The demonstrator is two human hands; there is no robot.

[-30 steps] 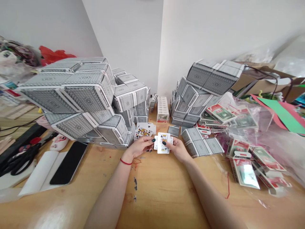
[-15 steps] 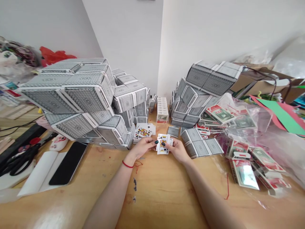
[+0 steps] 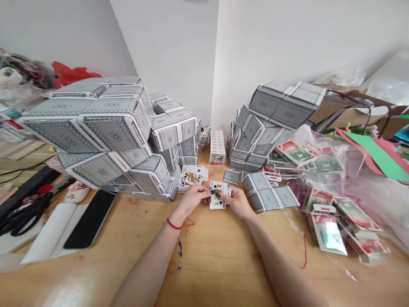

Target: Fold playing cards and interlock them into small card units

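Note:
Both hands grip playing cards [image 3: 218, 202] just above the table, with a king of spades face up on top. My left hand [image 3: 194, 199] pinches the left edge, its thumb lying across the face. From the other side my right hand [image 3: 237, 201] holds the right edge, and its thumb rests near the middle of the king. Another card's edge peeks out at the right; the fingers beneath are hidden. Beyond my left hand lies a pile of face-up cards [image 3: 193, 176] with a queen showing. A small face-down stack [image 3: 231, 176] lies past my right hand.
Grey-patterned card boxes rise in a tall stack at left [image 3: 111, 132] and another at right [image 3: 281, 106]. A folded card structure [image 3: 270, 192] stands by my right wrist. Red card packs [image 3: 327, 232], a phone [image 3: 91, 219], scissors [image 3: 30, 211] and a clear box [image 3: 217, 147] surround the table.
My left thumb has slid inward over the king, close to the right thumb. The cards have shifted very slightly left. Both hands keep their hold.

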